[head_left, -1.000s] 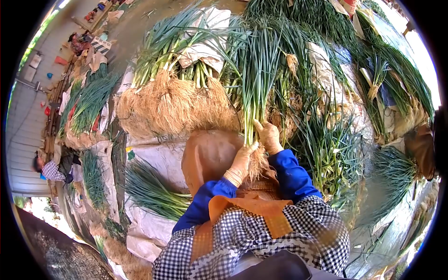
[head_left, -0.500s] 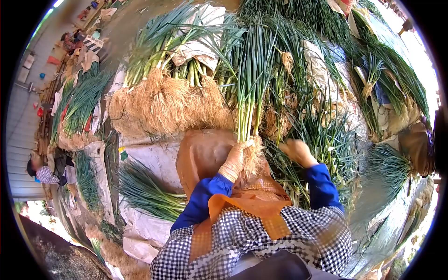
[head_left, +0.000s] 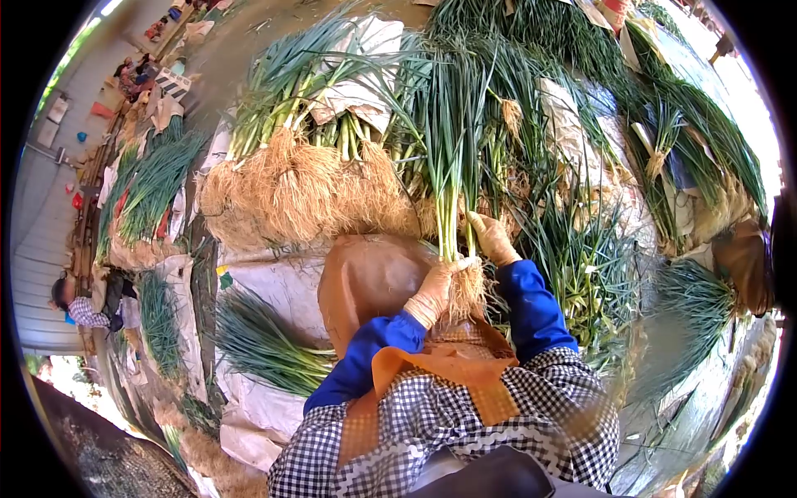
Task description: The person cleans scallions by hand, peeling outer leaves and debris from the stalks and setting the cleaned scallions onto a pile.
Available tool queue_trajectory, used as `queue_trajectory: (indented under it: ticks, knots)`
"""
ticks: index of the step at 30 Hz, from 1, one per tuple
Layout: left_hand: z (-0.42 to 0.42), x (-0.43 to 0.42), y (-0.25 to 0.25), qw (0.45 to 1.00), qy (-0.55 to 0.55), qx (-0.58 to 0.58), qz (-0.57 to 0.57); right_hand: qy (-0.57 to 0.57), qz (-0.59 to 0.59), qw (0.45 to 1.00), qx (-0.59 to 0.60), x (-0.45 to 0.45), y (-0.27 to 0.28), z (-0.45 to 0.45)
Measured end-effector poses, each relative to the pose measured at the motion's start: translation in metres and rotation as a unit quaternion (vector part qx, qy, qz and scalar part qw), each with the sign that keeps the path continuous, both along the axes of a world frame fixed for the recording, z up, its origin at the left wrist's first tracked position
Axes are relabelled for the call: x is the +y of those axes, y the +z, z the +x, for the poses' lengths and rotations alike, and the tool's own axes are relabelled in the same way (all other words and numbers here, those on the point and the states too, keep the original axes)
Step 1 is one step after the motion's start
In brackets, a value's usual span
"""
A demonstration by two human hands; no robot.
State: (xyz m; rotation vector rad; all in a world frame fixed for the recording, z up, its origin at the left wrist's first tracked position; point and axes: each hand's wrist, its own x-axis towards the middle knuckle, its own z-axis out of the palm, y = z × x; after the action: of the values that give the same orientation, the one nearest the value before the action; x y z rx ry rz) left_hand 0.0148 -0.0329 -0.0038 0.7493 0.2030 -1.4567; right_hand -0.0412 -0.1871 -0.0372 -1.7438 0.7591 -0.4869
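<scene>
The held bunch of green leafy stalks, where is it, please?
In the head view, the bunch is right of centre, its base in the left hand, beside the right hand.

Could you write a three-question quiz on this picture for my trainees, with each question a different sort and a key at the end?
1. What lies on the white sheet just to the person's left?
A) a wicker basket
B) a bundle of green stalks
C) a glass bottle

2. True or false: the roots of the bunch gripped by the left hand point away from the person.

3. Fill in the colour: the right sleeve is ____.

Key:
1. B
2. False; they point toward the person.
3. blue
</scene>
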Motion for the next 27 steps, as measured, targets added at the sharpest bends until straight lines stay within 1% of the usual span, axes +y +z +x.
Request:
queue_trajectory:
  ticks: [1, 2, 3, 4, 6, 7, 8, 10, 12, 14, 15, 16, 18, 20, 21, 22, 23, 25, 26, 27]
  knots:
    - [-0.002, 0.0, -0.016, 0.999, 0.009, -0.036, 0.013, -0.015, -0.193, 0.975, 0.113, 0.003, -0.01, -0.006]
    - [-0.003, 0.0, -0.033, 0.997, 0.02, -0.073, 0.025, -0.026, -0.377, 0.899, 0.221, 0.012, -0.002, -0.011]
    - [-0.003, -0.001, -0.024, 0.996, 0.029, -0.059, 0.067, -0.044, -0.371, 0.907, 0.193, 0.022, 0.01, -0.016]
    - [-0.003, -0.002, -0.017, 0.996, 0.03, -0.057, 0.067, -0.015, -0.336, 0.925, 0.177, 0.03, 0.01, -0.024]
    - [0.001, -0.004, -0.013, 0.98, 0.079, -0.146, 0.113, 0.028, -0.232, 0.97, 0.071, 0.052, 0.036, -0.056]
    - [0.001, -0.005, -0.031, 0.972, 0.113, -0.177, 0.107, 0.01, -0.136, 0.987, 0.081, 0.061, 0.046, -0.077]
    - [0.001, -0.004, -0.024, 0.972, 0.114, -0.175, 0.109, -0.01, -0.04, 0.995, 0.091, 0.062, 0.055, -0.097]
    - [-0.002, 0.0, -0.002, 0.987, 0.051, -0.083, 0.125, -0.024, 0.059, 0.988, 0.143, 0.054, 0.072, -0.129]
    - [-0.005, -0.006, -0.01, 0.989, 0.052, -0.066, 0.121, -0.062, 0.165, 0.974, 0.139, 0.053, 0.067, -0.138]
    - [-0.005, -0.004, -0.019, 0.992, 0.083, -0.023, 0.096, -0.111, 0.202, 0.972, 0.04, 0.052, 0.068, -0.134]
    - [-0.003, -0.005, -0.023, 0.989, 0.086, -0.08, 0.091, -0.121, 0.198, 0.972, 0.02, 0.052, 0.061, -0.133]
    - [0.001, -0.004, -0.026, 0.988, 0.091, -0.082, 0.09, -0.117, 0.197, 0.973, 0.018, 0.049, 0.059, -0.135]
    - [0.009, 0.0, -0.02, 0.985, 0.136, -0.073, 0.079, -0.199, 0.168, 0.964, -0.056, 0.04, 0.057, -0.155]
    - [0.013, 0.001, -0.029, 0.988, 0.129, -0.058, 0.066, -0.298, 0.181, 0.937, -0.039, 0.01, 0.041, -0.198]
    - [0.012, 0.001, -0.027, 0.987, 0.128, -0.07, 0.074, -0.272, 0.167, 0.941, 0.113, 0.004, 0.033, -0.21]
    - [0.011, 0.0, -0.026, 0.985, 0.125, -0.082, 0.081, -0.183, 0.127, 0.949, 0.224, 0.007, 0.017, -0.217]
    - [0.01, -0.001, -0.023, 0.988, 0.111, -0.068, 0.078, -0.087, 0.074, 0.941, 0.32, 0.009, -0.001, -0.225]
    - [0.01, -0.001, -0.012, 0.992, 0.082, -0.061, 0.068, 0.047, 0.031, 0.955, 0.291, 0.012, 0.001, -0.188]
    - [0.007, 0.002, -0.013, 0.994, 0.064, -0.052, 0.066, 0.042, 0.089, 0.967, 0.234, 0.016, 0.014, -0.159]
    - [0.005, 0.002, -0.014, 0.994, 0.094, -0.047, 0.032, 0.037, 0.149, 0.972, 0.177, 0.02, 0.027, -0.13]
